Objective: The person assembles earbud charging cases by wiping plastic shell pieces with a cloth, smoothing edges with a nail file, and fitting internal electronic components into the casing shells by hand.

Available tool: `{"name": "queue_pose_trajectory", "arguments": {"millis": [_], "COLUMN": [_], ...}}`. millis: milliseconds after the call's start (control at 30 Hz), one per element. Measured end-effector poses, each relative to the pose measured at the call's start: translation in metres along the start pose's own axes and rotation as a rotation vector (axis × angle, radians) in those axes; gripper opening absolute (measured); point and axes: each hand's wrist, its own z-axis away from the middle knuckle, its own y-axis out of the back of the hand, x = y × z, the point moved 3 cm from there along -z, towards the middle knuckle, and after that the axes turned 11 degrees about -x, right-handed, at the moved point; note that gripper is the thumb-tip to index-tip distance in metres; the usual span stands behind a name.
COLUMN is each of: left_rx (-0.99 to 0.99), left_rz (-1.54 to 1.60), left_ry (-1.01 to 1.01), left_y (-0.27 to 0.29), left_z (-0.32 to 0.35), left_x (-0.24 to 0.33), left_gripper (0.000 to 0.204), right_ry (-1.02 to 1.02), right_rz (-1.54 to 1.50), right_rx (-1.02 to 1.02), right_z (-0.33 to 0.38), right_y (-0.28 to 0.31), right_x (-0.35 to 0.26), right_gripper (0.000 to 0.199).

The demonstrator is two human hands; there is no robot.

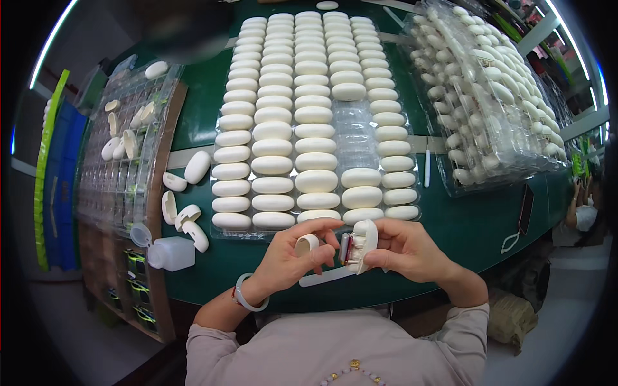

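Fingers of the right hand [402, 248] pinch an open white case [360, 248] above the green table [463, 225]; the left hand [293, 254] grips a small cap [306, 244]. Both look light, stiff, smooth; best held by the edges.

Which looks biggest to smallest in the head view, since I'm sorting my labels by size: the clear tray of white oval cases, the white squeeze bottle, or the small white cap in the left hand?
1. clear tray of white oval cases
2. white squeeze bottle
3. small white cap, held in the left hand

The gaps are wide, so nearness to the camera does not change the order.
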Motion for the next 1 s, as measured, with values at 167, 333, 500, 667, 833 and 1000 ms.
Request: {"name": "queue_pose_trajectory", "arguments": {"millis": [167,333,500,667,833,1000], "left_rx": [0.008,0.099,0.066,-0.014,-0.055,-0.055], "left_rz": [0.124,0.075,-0.009,0.251,0.393,0.509], "left_ry": [0.011,0.035,-0.071,0.073,0.071,-0.032], "left_y": [0.009,0.014,0.018,0.019,0.019,0.020], "left_z": [0.011,0.014,0.014,0.007,0.007,0.006], "left_x": [-0.009,-0.017,-0.019,-0.030,-0.047,-0.051], "left_gripper": [0.037,0.035,0.033,0.034,0.036,0.039], "right_ry": [0.005,-0.064,-0.041,-0.073,-0.056,0.659], "right_rz": [-0.125,-0.038,-0.180,-0.433,-0.394,0.299], "right_rx": [-0.043,-0.033,-0.117,-0.228,-0.151,0.381], "right_z": [-0.027,-0.034,-0.030,-0.032,-0.029,0.005], "right_y": [-0.007,-0.004,0.001,0.009,0.006,0.007], "right_x": [0.031,0.038,0.039,0.049,0.045,0.000], "right_gripper": [0.033,0.033,0.031,0.031,0.028,0.032]}}
